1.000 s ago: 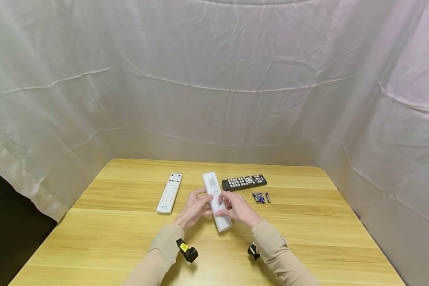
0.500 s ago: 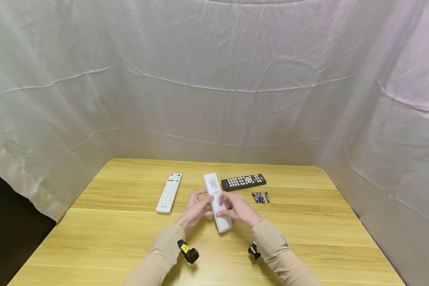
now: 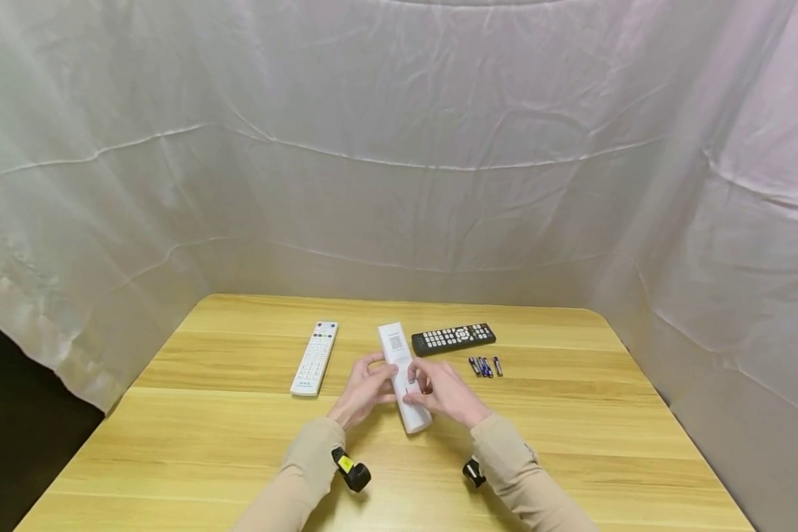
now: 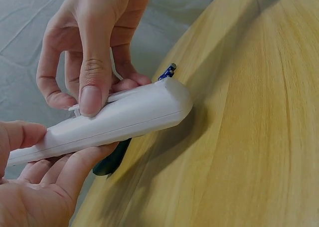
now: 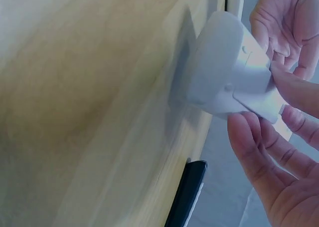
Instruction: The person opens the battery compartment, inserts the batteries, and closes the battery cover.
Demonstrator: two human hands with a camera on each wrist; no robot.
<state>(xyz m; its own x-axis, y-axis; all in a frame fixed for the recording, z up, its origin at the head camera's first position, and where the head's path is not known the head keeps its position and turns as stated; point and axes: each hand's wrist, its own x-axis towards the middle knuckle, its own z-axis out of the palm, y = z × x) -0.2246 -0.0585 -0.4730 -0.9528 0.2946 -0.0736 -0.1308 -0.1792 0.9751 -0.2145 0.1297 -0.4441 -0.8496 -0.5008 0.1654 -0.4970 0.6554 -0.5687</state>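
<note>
A white remote control (image 3: 395, 343) is held back side up, a printed square code near its far end. My left hand (image 3: 361, 391) grips it from the left, thumb on top and fingers underneath. From the other side, my right hand (image 3: 447, 393) pinches the battery cover (image 5: 255, 87) between thumb and fingers. One end of that cover stands slightly raised from the remote's back, as the left wrist view shows beside the right thumb (image 4: 91, 95). The remote's near end is tilted up over the table and casts a shadow there. The battery compartment's inside is hidden.
A second white remote (image 3: 315, 359) lies buttons up on the left of the wooden table (image 3: 193, 436). To the right of the hands lie a black remote (image 3: 454, 338) and several small blue batteries (image 3: 484, 367). A pale curtain (image 3: 399, 199) surrounds the table.
The white remote has shifted very slightly to the right in the hands. My right thumb and index finger have moved a little on the battery cover, whose edge now shows as a thin dark line.
</note>
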